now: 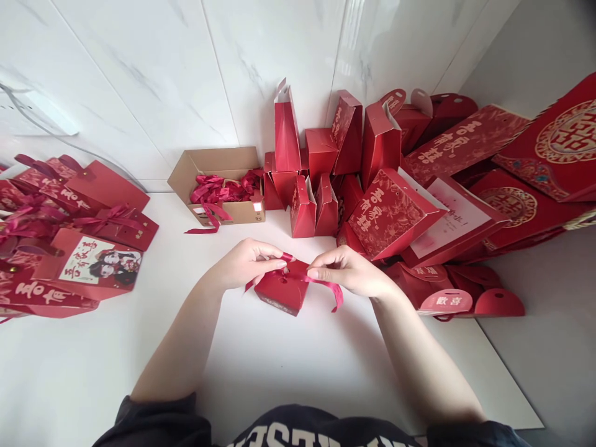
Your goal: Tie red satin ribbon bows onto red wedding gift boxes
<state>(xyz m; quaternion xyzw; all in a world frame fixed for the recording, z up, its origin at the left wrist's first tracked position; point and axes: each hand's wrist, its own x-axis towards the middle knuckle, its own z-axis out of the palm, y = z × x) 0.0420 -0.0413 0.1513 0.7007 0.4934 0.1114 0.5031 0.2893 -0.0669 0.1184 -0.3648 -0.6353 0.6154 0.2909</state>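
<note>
A small red gift box [282,292] rests on the white table in front of me. A dark pink ribbon [333,290] passes over its top, with loose tails on both sides. My left hand [254,264] pinches one part of the ribbon between thumb and fingers at the box's upper left. On the other side, my right hand [342,270] pinches the ribbon at the box's upper right, and a tail hangs below its fingers. Whether the ribbon is knotted at the middle I cannot tell.
Behind the gift box stands an open cardboard box [237,214] full of ribbons [223,189]. Several red boxes and bags [395,214] crowd the right side. At the left lie several boxes [102,267], some with bows. A cable [60,133] runs along the tiled wall.
</note>
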